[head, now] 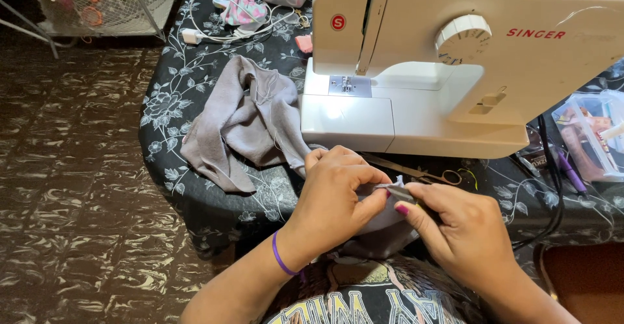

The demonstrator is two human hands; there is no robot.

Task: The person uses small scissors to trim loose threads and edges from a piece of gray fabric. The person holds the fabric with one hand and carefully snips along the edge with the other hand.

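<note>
At lower centre, the left hand [335, 194] and right hand [455, 226] together pinched a small grey fabric piece [390, 215], seemingly folding its edge; next needed placement under the white sewing machine [455, 57].

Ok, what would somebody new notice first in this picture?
Probably the big white sewing machine on the flowered black tablecloth, filling the upper right. Next, the two hands low in the middle: the left hand and right hand pinch a small fold of grey fabric between them. A crumpled grey garment lies left of the machine.
</note>
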